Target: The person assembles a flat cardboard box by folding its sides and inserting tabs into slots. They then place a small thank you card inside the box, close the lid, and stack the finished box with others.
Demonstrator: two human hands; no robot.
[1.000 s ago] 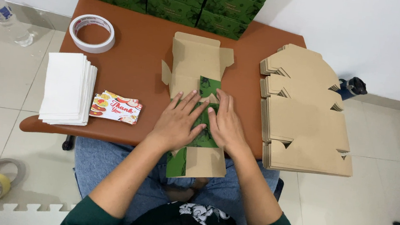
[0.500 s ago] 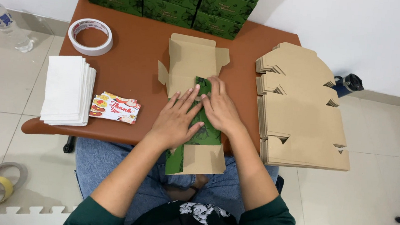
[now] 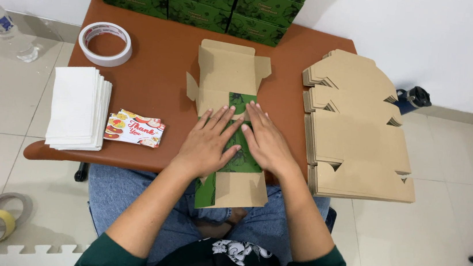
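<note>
Cardboard box blank (image 3: 227,83) under left hand (image 3: 207,144) and right hand (image 3: 265,144).

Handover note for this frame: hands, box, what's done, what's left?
Left hand and right hand: both flat, palms down, pressing the middle of the unfolded box blank, holding nothing.
The blank lies on the brown table, green printed side showing under the hands, near end hanging over the edge.
Flat blanks stack at right; white sheets, cards, tape roll at left.
Done: blank laid out.
Left: flaps not yet raised.
</note>
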